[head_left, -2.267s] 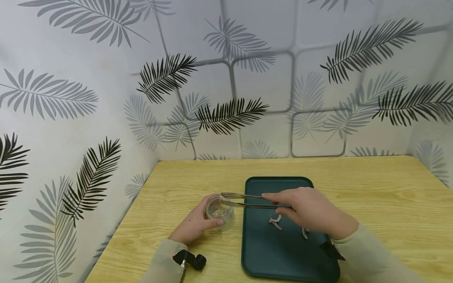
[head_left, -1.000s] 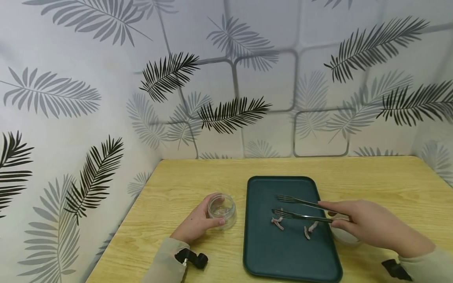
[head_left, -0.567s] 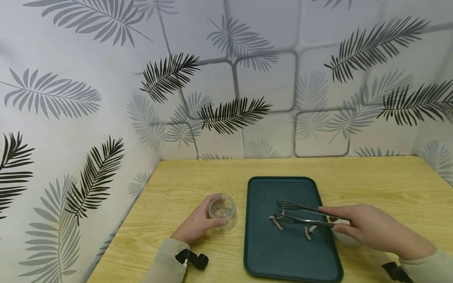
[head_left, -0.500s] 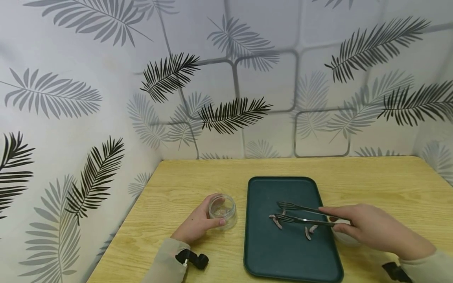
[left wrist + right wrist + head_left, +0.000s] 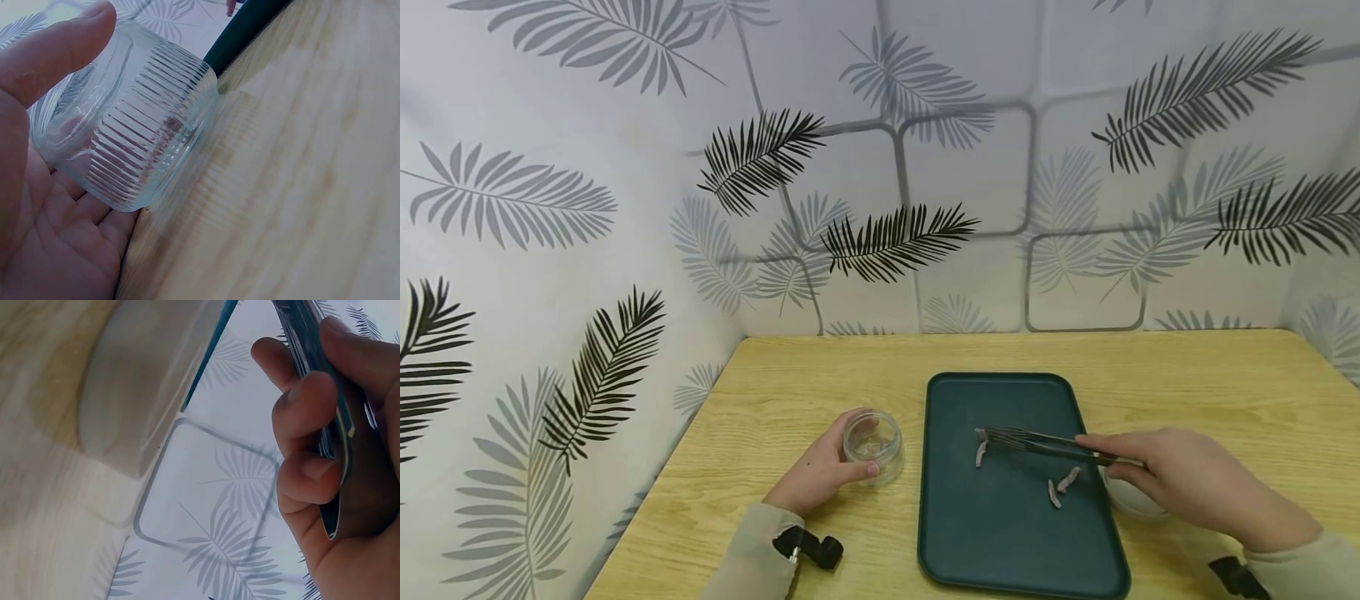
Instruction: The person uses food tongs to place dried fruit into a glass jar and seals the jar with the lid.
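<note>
My left hand (image 5: 820, 471) grips a clear glass jar (image 5: 883, 467) standing on the table, left of the dark green tray (image 5: 1000, 542). Ribs run round the jar in the left wrist view, and some small reddish-brown bits show low in it. With my right hand (image 5: 1195, 483) I hold metal tongs (image 5: 1048, 444) over the tray, thumb and curled fingers round them. The tongs are squeezed nearly together, their tips right at a short greyish-pink strip (image 5: 981, 454). Two more such strips (image 5: 1068, 480) lie nearer the tray's right side.
A whitish round container (image 5: 1138, 502) stands at the tray's right edge, partly behind my right hand. The wooden table (image 5: 1225, 375) reaches back to a leaf-patterned wall (image 5: 940, 192). Black camera mounts (image 5: 808, 547) sit at the wrists.
My right hand moved from over the jar back to the tray's right side. The tongs were spread over the strips and are now squeezed together; the strips at their tips shifted. The left hand stays.
</note>
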### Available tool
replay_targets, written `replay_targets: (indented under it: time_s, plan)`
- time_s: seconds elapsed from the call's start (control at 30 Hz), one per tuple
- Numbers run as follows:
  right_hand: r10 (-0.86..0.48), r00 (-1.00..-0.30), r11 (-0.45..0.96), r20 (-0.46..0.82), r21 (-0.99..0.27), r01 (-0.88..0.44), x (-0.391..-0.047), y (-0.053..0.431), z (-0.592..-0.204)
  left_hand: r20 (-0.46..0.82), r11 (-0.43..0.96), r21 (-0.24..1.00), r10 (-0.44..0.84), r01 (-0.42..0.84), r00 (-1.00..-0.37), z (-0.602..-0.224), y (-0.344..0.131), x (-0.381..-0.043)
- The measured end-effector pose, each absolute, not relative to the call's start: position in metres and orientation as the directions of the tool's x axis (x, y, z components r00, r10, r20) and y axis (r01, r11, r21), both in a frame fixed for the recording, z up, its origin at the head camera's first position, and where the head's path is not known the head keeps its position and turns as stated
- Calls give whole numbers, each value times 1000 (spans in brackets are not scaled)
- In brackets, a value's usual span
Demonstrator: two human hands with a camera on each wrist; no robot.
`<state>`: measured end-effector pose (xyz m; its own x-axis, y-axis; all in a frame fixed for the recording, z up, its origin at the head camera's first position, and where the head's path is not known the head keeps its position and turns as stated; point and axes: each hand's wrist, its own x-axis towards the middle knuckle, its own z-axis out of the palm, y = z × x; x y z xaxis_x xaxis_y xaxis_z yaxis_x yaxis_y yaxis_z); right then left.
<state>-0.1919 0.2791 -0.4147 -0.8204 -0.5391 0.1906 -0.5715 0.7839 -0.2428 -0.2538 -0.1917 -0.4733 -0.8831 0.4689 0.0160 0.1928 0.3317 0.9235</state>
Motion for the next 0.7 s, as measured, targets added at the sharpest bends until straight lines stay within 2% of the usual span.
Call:
replay_targets:
  time_s: [0.27, 0.7]
  plan:
    - [-538, -809, 776, 236, -238, -585, -192, 271, -407, 14, 324, 927, 476, 190, -879, -474, -191, -255]
    - [-611, -733, 691, 298, -251, -678, -201, 232, -389, 2, 302, 939, 476, 166, -880, -474, -192, -254]
